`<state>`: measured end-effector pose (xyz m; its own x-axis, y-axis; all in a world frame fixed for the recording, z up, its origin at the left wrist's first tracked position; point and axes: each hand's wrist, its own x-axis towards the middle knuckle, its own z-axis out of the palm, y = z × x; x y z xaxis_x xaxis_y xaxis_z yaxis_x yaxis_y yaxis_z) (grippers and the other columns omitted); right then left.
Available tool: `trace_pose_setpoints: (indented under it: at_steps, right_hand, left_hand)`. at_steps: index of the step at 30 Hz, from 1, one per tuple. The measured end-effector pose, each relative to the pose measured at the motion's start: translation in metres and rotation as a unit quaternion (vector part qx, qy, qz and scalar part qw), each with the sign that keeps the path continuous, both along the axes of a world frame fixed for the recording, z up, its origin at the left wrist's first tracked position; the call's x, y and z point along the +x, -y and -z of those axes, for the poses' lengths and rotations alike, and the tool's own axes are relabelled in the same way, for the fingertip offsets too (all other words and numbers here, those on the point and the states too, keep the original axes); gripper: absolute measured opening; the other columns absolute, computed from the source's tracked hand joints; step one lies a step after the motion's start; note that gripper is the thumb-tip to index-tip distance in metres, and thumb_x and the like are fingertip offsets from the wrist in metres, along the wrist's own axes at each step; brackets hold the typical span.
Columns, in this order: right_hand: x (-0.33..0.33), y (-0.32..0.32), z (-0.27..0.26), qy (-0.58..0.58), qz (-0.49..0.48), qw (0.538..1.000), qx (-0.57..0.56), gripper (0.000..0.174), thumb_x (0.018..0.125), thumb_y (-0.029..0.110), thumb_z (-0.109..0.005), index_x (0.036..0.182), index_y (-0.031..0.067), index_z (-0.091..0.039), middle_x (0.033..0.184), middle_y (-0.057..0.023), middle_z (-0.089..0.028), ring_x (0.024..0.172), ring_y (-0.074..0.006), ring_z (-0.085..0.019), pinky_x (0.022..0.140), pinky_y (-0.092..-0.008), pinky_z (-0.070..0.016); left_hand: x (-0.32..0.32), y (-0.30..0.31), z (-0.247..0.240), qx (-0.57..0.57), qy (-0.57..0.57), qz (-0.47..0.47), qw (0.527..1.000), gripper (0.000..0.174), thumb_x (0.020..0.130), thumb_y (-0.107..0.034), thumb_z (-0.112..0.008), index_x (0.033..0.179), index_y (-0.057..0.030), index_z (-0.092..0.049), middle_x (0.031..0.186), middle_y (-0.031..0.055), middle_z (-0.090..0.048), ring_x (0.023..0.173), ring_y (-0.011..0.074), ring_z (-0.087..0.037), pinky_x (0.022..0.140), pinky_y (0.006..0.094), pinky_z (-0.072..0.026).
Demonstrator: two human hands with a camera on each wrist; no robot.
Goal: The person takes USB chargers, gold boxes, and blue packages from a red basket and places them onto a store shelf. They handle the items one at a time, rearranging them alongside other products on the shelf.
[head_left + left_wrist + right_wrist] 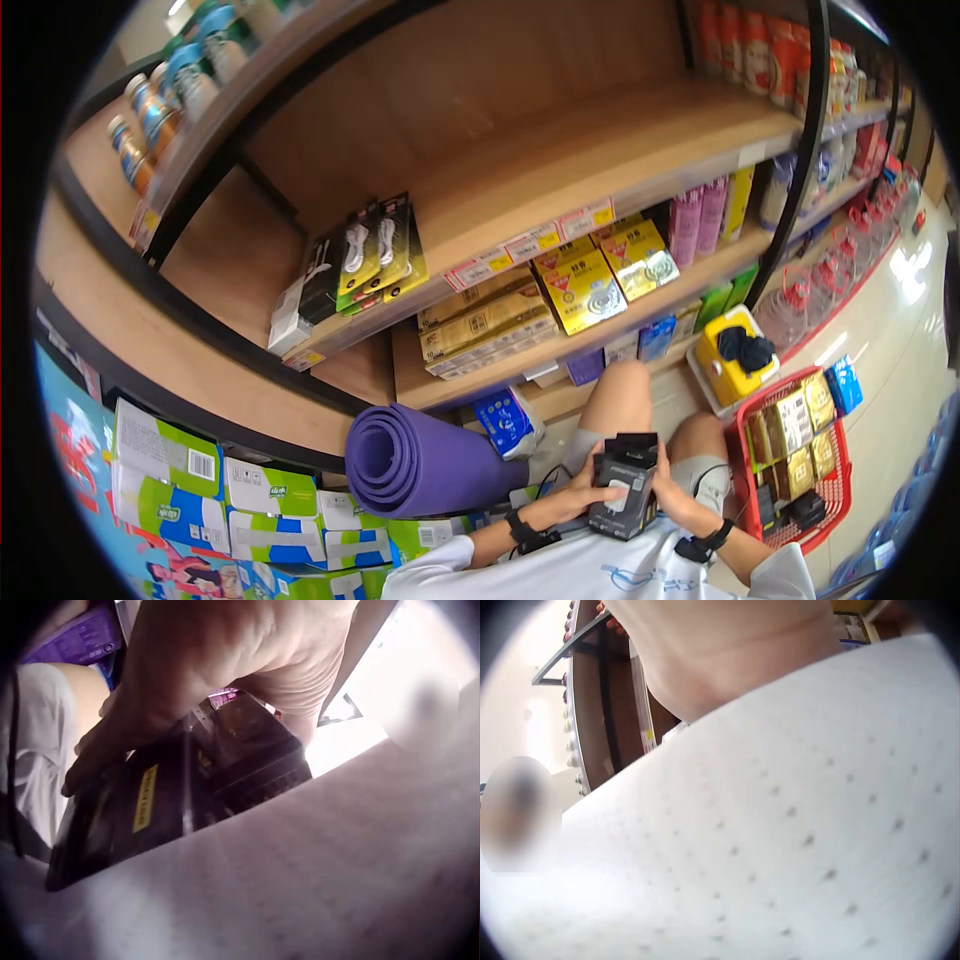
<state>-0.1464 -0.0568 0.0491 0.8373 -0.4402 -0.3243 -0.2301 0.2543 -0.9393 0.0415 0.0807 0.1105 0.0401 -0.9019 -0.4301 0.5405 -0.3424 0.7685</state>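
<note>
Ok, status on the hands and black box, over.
Left hand and right hand holding black box. Box close to white shirt. Nothing visibly in the way.

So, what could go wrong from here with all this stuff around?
The black rectangular box might slip if the left grip, its thumb across the front, loosens. The flat yellow-and-black packs are stacked near the front edge of the wooden shelf, so a bump could send some down. The gold rectangular packs in the red plastic basket might get squashed if more is piled on top.
</note>
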Motion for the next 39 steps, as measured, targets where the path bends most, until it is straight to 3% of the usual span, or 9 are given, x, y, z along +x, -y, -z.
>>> trace_pose_setpoints:
  at_steps: [5, 8, 12, 19, 23, 29, 32, 34, 39]
  right_hand:
    - [0.015, 0.003, -0.04, -0.088, -0.024, 0.996, 0.018, 0.098, 0.104, 0.068, -0.036, 0.165, 0.0112, 0.014, 0.166, -0.0307, -0.012, 0.157, -0.0389, -0.011, 0.127, -0.0476, -0.0144]
    - [0.014, 0.007, -0.069, 0.018, -0.022, 0.975, 0.218, 0.106, 0.102, 0.062, -0.049, 0.164, 0.006, 0.018, 0.169, -0.0275, -0.009, 0.158, -0.0371, -0.009, 0.127, -0.046, -0.0161]
    - [0.019, -0.002, -0.061, -0.003, -0.042, 0.999, -0.002, 0.138, 0.079, 0.047, -0.086, 0.162, -0.0024, 0.012, 0.166, -0.0278, -0.016, 0.156, -0.036, -0.018, 0.125, -0.0427, -0.0239]
    - [0.038, 0.001, -0.157, 0.132, -0.012, 0.991, 0.008, 0.13, 0.078, 0.026, -0.083, 0.164, 0.0016, 0.011, 0.162, -0.0235, -0.022, 0.154, -0.0324, -0.022, 0.126, -0.04, -0.0185]
    - [0.073, 0.044, -0.254, 0.251, -0.03, 0.945, -0.206, 0.128, 0.081, 0.025, -0.081, 0.165, 0.0043, 0.012, 0.166, -0.0203, -0.018, 0.155, -0.0293, -0.02, 0.126, -0.0375, -0.0152]
    - [0.17, 0.092, -0.393, 0.357, -0.055, 0.931, -0.051, 0.093, 0.092, 0.034, -0.07, 0.162, 0.0052, -0.016, 0.148, -0.0181, -0.048, 0.128, -0.0221, -0.056, 0.097, -0.0355, -0.0532]
    - [0.22, 0.116, -0.434, 0.311, -0.095, 0.946, 0.012, 0.055, 0.093, 0.041, -0.067, 0.131, 0.0042, -0.054, 0.117, -0.0141, -0.068, 0.097, -0.0187, -0.069, 0.083, -0.0338, -0.0587]
    - [0.25, 0.121, -0.452, 0.288, -0.116, 0.95, 0.044, 0.042, 0.095, 0.045, -0.063, 0.107, 0.0061, -0.069, 0.091, -0.0094, -0.075, 0.078, -0.0208, -0.072, 0.081, -0.0359, -0.0594]
    - [0.331, 0.144, -0.44, 0.226, -0.129, 0.963, 0.063, 0.048, 0.091, 0.058, -0.059, 0.093, 0.0104, -0.068, 0.083, -0.0087, -0.072, 0.073, -0.0231, -0.068, 0.073, -0.0399, -0.0576]
  left_hand:
    - [0.01, -0.009, 0.002, 0.024, -0.141, 0.006, 0.99, 0.088, 0.095, -0.021, -0.075, 0.162, -0.0138, -0.019, 0.156, 0.0096, -0.039, 0.146, 0.0246, -0.04, 0.118, 0.0455, -0.0402]
    - [0.007, -0.013, 0.012, 0.032, -0.143, -0.007, 0.989, 0.073, 0.098, -0.024, -0.071, 0.157, -0.0098, -0.031, 0.147, 0.0097, -0.051, 0.135, 0.0234, -0.053, 0.113, 0.0436, -0.0466]
    - [0.007, -0.013, 0.025, 0.036, -0.205, 0.02, 0.978, 0.064, 0.099, -0.029, -0.069, 0.15, -0.0029, -0.04, 0.136, 0.0118, -0.061, 0.122, 0.0232, -0.063, 0.108, 0.0416, -0.0517]
    - [0.013, 0.004, -0.069, -0.039, -0.06, 0.007, 0.997, 0.055, 0.101, -0.027, -0.067, 0.145, -0.0035, -0.046, 0.13, 0.0095, -0.064, 0.116, 0.0207, -0.065, 0.101, 0.039, -0.0541]
    - [0.039, 0.03, -0.208, -0.21, 0.162, -0.014, 0.964, 0.117, 0.098, -0.026, -0.074, 0.163, -0.0099, 0.022, 0.157, 0.0143, -0.037, 0.144, 0.0223, -0.04, 0.115, 0.0374, -0.0396]
    - [0.105, 0.078, -0.364, -0.222, 0.289, -0.093, 0.926, 0.045, 0.102, -0.04, -0.065, 0.133, -0.0072, -0.061, 0.122, 0.0048, -0.069, 0.108, 0.0142, -0.069, 0.089, 0.0329, -0.0588]
    - [0.138, 0.093, -0.398, -0.21, 0.246, -0.12, 0.939, 0.044, 0.1, -0.045, -0.065, 0.126, -0.0103, -0.064, 0.118, 0.0073, -0.072, 0.094, 0.0162, -0.074, 0.08, 0.0312, -0.062]
    - [0.161, 0.099, -0.413, -0.131, 0.308, -0.169, 0.927, 0.053, 0.097, -0.061, -0.056, 0.124, -0.0165, -0.066, 0.12, 0.0099, -0.071, 0.11, 0.0219, -0.067, 0.092, 0.0493, -0.0525]
    - [0.218, 0.116, -0.413, -0.02, 0.302, -0.207, 0.93, 0.058, 0.094, -0.071, -0.047, 0.115, -0.0213, -0.068, 0.118, 0.0099, -0.07, 0.114, 0.028, -0.056, 0.1, 0.0569, -0.0323]
